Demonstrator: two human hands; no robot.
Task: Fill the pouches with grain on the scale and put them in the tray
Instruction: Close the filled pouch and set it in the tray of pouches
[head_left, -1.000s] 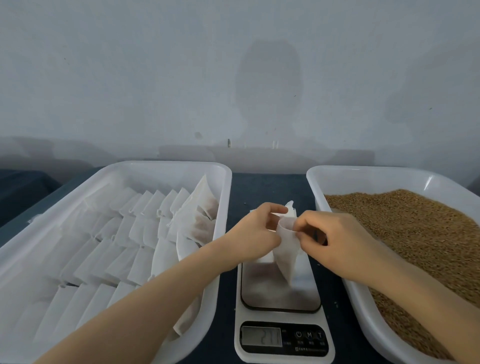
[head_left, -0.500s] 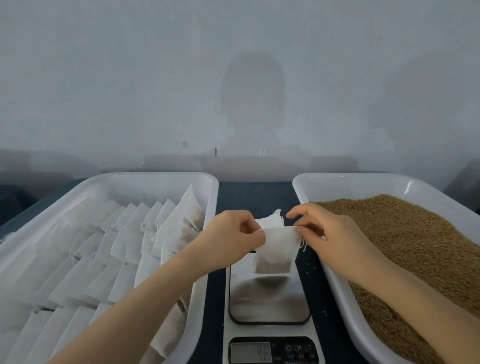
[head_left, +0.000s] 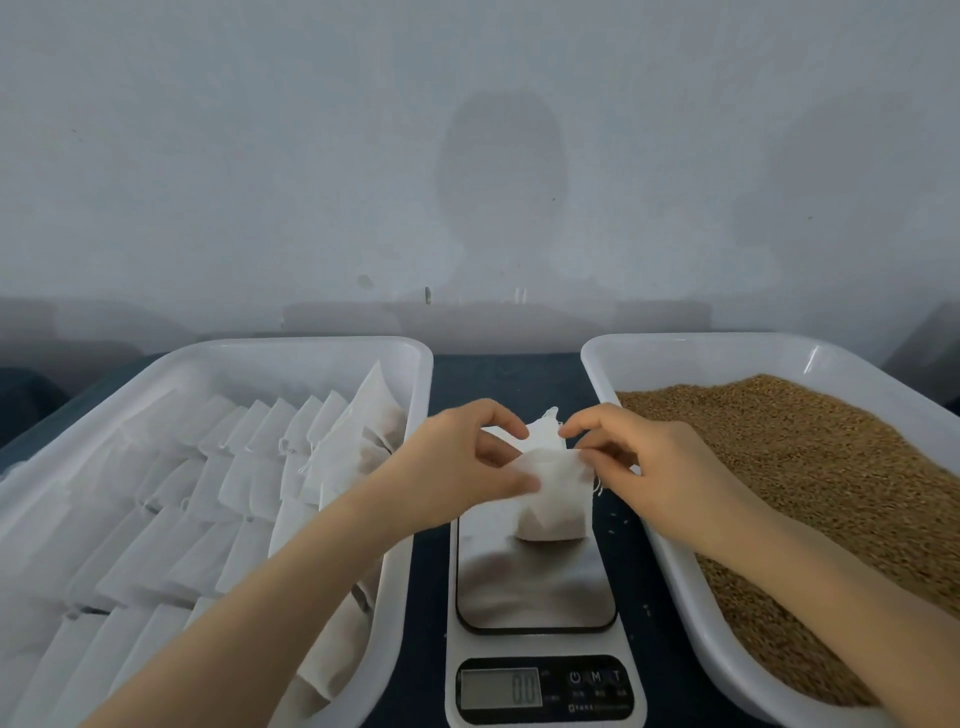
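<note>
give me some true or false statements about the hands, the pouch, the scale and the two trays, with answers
1. Both the left hand and the right hand pinch the top of the pouch. True.
2. The grain lies in the tray on the person's left. False: it fills the right tray; the left tray holds white pouches.
3. The scale stands between the two trays. True.
4. The held pouch lies in the left tray. False: it is held over the far end of the scale's platform.
</note>
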